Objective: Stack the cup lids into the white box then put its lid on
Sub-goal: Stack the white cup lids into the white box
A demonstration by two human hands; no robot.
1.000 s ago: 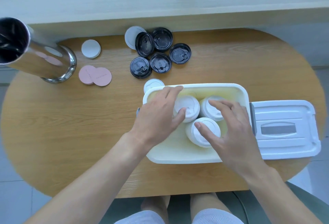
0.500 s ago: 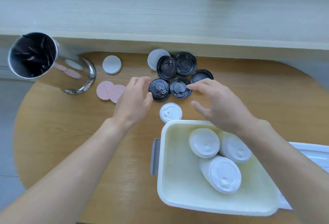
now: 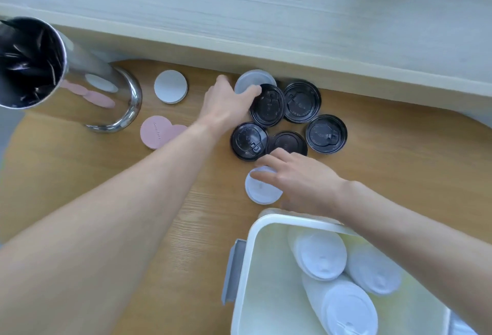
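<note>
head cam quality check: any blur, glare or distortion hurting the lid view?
Head view: the right hand is motion-smeared over the white lid; the black lids stay sharp enough to show embossing; the steel canister mirrors the coasters; wide-angle warp bends the table edge; light is soft, shadows faint.

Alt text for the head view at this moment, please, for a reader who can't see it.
A person's left hand grips a black cup lid among five on a wooden table, while the right hand touches a lone white lid. Three stacks of white lids lie in the white box nearby.
</note>
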